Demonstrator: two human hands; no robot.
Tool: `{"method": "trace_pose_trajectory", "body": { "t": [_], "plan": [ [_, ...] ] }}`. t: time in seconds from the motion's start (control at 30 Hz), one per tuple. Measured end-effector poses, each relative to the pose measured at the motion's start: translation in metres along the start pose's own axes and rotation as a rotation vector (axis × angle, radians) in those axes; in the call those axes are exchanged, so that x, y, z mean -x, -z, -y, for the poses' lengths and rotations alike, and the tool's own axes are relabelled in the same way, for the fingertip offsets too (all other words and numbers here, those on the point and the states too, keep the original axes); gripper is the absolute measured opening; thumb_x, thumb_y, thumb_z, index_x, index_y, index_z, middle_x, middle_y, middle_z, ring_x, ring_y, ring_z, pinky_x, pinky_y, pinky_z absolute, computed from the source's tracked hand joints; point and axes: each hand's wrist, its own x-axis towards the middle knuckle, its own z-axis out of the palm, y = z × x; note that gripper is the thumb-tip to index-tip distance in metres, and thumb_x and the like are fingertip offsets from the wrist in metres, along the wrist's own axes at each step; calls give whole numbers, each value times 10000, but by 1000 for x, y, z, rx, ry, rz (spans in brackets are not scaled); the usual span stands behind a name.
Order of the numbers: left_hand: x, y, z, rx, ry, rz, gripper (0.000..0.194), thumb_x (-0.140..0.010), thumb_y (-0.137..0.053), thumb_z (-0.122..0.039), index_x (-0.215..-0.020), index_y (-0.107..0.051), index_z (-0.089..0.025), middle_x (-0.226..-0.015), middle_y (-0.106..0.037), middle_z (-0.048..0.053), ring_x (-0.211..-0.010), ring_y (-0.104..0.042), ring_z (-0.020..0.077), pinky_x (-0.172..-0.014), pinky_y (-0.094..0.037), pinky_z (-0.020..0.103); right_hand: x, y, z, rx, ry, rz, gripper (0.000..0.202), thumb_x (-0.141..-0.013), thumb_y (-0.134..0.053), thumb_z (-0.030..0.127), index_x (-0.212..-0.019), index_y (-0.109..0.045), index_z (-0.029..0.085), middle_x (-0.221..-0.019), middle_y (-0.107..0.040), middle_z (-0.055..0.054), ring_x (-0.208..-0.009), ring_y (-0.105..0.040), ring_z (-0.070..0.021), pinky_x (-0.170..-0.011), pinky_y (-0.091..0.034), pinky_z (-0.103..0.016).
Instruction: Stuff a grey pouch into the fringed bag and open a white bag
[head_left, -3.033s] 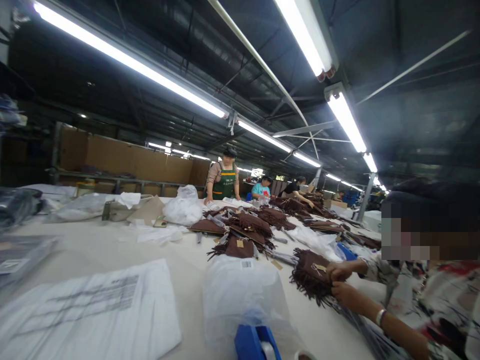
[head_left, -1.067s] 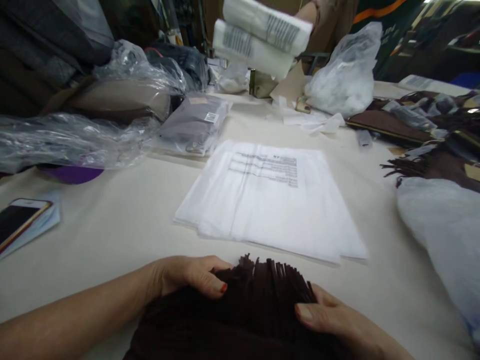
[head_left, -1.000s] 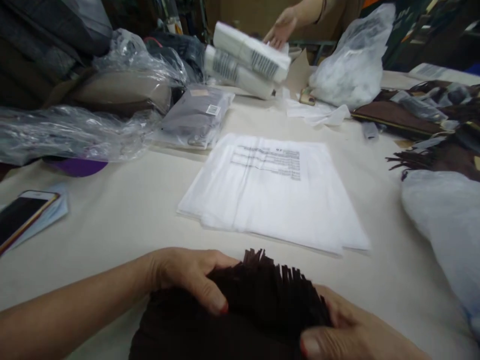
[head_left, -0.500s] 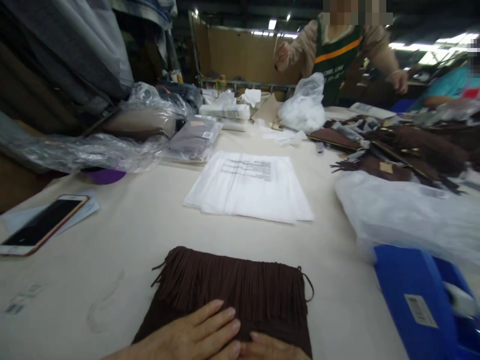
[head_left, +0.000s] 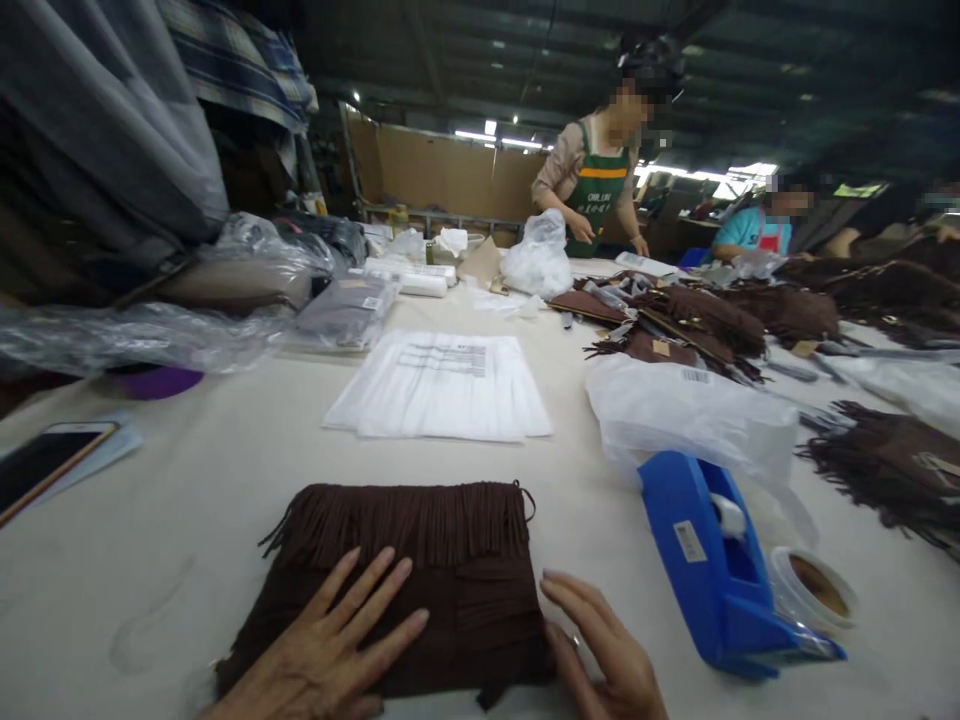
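On the cream table (head_left: 225,470), nearest the camera: brown fringed bag (head_left: 420,560), lying flat, fringe edge turned away. Left hand (head_left: 330,650) flat on its near left part, fingers spread and straight, gripping nothing. Right hand (head_left: 607,660) at the bag's right edge, fingers extended and apart, touching the side, not closed on it. Just right of that: blue tape dispenser (head_left: 712,570), then a tape roll (head_left: 814,590) beside it. Beyond the bag: stack of white printed bags (head_left: 442,385), lying flat, apart from the fringe. Right of the stack: crumpled clear plastic bag (head_left: 690,410). Far left, at the table edge: phone (head_left: 45,465), screen up. Farther back right: heap of brown fringed bags (head_left: 690,325). Behind the table: a person in a green apron (head_left: 596,190), standing.
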Motion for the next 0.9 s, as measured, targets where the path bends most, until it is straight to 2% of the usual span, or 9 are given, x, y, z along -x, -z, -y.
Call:
{"method": "trace_pose_trajectory", "body": {
  "t": [0.13, 0.2, 0.3, 0.43, 0.6, 0.7, 0.8, 0.87, 0.9],
  "plan": [
    [-6, -4, 9, 91, 11, 50, 910, -643, -746, -320, -1381, -214, -341, -1462, -248, 115, -1325, -246, 329, -1039, -259, 569, -42, -22, -29, 110, -65, -155, 343, -835, -401, 94, -1137, -548, 162, -1114, -585, -128, -1050, -570, -201, -882, -513, -362],
    [-9, -5, 12, 134, -1, 82, 938, -635, -757, -309, -1386, -197, -339, -1454, -255, 134, -1323, -234, 347, -1016, -282, 593, -60, -30, -43, 149, -8, -125, 361, -812, -372, 59, -1097, -572, 155, -1087, -589, -129, -1011, -584, -204, -857, -521, -370],
    [-12, -2, 14, 177, -7, 97, 952, -630, -762, -294, -1390, -191, -327, -1432, -287, 163, -1312, -243, 364, -992, -302, 614, -74, -34, -53, 135, 67, -79, 309, -805, -381, 47, -982, -603, 169, -952, -615, -92, -867, -619, -177, -750, -548, -307],
    [-12, -2, 14, 186, -17, 90, 941, -638, -752, -263, -1392, -191, -313, -1427, -286, 177, -1311, -235, 371, -985, -296, 628, -74, -31, -47, 109, 158, -57, 237, -851, -396, 74, -954, -592, 161, -897, -613, -81, -822, -613, -156, -719, -541, -261],
    [-14, 0, 12, 199, -11, 118, 923, -633, -753, -252, -1386, -223, -310, -1416, -307, 185, -1296, -258, 386, -973, -315, 626, -72, -35, -21, 104, 297, 53, 245, -873, -385, 78, -949, -607, 146, -867, -633, -82, -810, -601, -165, -716, -544, -273],
    [-21, 17, 12, 274, -5, 165, 824, -650, -744, -313, -1355, -322, -254, -1395, -339, 210, -1289, -274, 396, -981, -306, 617, -67, -34, -7, 132, 417, 143, 244, -868, -396, 78, -952, -616, 141, -853, -645, -85, -784, -597, -180, -702, -543, -313],
    [-16, 44, 22, 394, -11, 164, 624, -739, -652, -360, -1298, -419, -209, -1357, -423, 183, -1291, -301, 367, -1020, -254, 602, -56, -29, -6, 154, 503, 153, 254, -847, -452, 115, -1044, -605, 158, -928, -653, -97, -808, -611, -192, -699, -537, -316],
    [2, 61, 30, 425, 160, 40, 449, -831, -513, -282, -1265, -452, -185, -1304, -498, 143, -1274, -357, 303, -1043, -267, 536, -46, -27, -13, 112, 524, 111, 271, -844, -475, 177, -1084, -600, 188, -930, -659, -86, -810, -625, -192, -694, -536, -290],
    [15, 67, 31, 423, 331, -40, 383, -856, -447, -246, -1228, -482, -163, -1247, -545, 133, -1230, -418, 270, -1033, -307, 485, -39, -27, -16, 87, 529, 100, 276, -845, -485, 213, -1097, -597, 202, -921, -664, -78, -803, -632, -191, -689, -536, -277]
  ]
}}
